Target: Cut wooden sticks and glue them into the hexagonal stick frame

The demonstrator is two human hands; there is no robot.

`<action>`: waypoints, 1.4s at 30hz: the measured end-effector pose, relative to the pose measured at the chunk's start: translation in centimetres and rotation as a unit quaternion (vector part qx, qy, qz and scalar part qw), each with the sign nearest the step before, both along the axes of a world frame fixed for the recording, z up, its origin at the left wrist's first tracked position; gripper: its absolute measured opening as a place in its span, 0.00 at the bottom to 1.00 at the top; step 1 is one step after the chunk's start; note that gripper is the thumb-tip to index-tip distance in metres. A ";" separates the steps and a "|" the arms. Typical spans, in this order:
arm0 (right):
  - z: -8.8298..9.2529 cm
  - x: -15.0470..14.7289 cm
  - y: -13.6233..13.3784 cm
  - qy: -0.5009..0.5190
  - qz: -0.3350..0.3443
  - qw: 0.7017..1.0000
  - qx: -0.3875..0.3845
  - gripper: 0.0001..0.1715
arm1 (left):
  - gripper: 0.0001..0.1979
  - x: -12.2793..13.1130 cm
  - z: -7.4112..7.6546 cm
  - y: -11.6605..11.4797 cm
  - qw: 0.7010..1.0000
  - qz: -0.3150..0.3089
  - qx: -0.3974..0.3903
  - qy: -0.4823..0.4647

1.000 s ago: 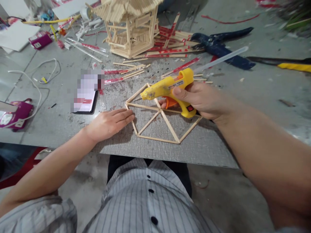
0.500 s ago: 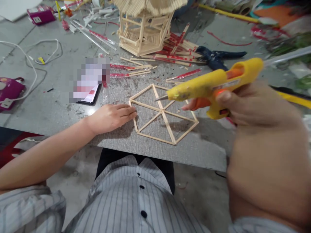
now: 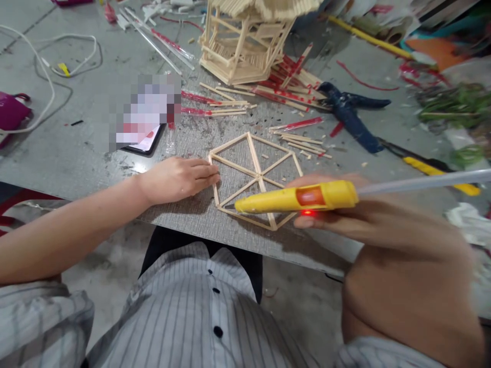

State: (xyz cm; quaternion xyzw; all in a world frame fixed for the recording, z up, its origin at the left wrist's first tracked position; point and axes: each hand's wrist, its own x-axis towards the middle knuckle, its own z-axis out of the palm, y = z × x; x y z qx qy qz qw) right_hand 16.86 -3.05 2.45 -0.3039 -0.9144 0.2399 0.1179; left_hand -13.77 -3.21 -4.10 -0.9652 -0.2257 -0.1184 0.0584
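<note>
A flat hexagonal frame of thin wooden sticks (image 3: pixel 253 153), with spokes meeting at its centre, lies near the table's front edge. My left hand (image 3: pixel 178 179) rests on the table, its fingers closed together at the left side of the frame. In my right hand (image 3: pixel 368 217) is a yellow hot glue gun (image 3: pixel 280 198), a red light glowing on it and a clear glue stick (image 3: pixel 422 181) poking out behind. The nozzle points left, close to the frame's lower left corner. Gun and hand cover the lower right part of the frame.
Behind the frame stands a small stick-built pavilion (image 3: pixel 245 48). Loose sticks (image 3: pixel 303 143), dark blue pliers (image 3: pixel 355 120) and a yellow-handled tool (image 3: pixel 441 171) lie to the right. A phone (image 3: pixel 143 133) and a white cable (image 3: pixel 53 94) are on the left.
My right hand has brought the glue gun down and left, from above the frame's centre to its lower left corner. My left hand stays at the frame's left side. The view has shifted slightly.
</note>
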 end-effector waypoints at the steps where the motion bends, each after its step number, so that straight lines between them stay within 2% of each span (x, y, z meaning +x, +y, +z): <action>1: -0.1 -0.2 0.0 0.005 0.027 1.000 0.004 0.24 | 0.18 0.0 0.0 0.0 1.000 -0.001 0.005 0.001; 3: -0.3 -0.4 0.0 0.016 0.064 0.998 0.009 0.17 | 0.19 0.0 0.0 0.0 1.000 -0.004 0.009 -0.001; 6: -0.7 -0.5 -0.1 0.018 0.069 0.997 0.004 0.14 | 0.18 0.0 -0.1 0.0 1.000 0.000 -0.002 -0.007; 15: -1.2 -0.7 -0.2 0.030 0.066 0.997 -0.005 0.18 | 0.17 0.0 -0.1 0.1 1.000 0.003 -0.013 -0.008; 22: -1.5 -0.6 -0.1 0.023 0.057 0.998 0.016 0.17 | 0.16 -0.1 -0.3 0.2 0.999 -0.007 -0.025 -0.036; 27: -1.6 -0.6 -0.2 0.015 0.041 0.999 -0.012 0.19 | 0.16 -0.2 -0.4 0.2 1.000 -0.008 -0.008 -0.023; 34: -1.3 -0.8 -0.4 0.022 0.009 0.995 -0.101 0.22 | 0.16 -0.1 -0.1 0.2 0.999 0.004 -0.034 -0.018; 38: -1.1 -0.9 -0.3 0.007 0.010 0.994 -0.113 0.19 | 0.17 -0.1 0.0 0.2 0.999 0.002 -0.040 -0.020; 42: -1.1 -1.0 0.0 0.033 0.035 0.995 -0.092 0.15 | 0.16 -0.1 0.0 0.2 0.999 0.008 -0.045 -0.011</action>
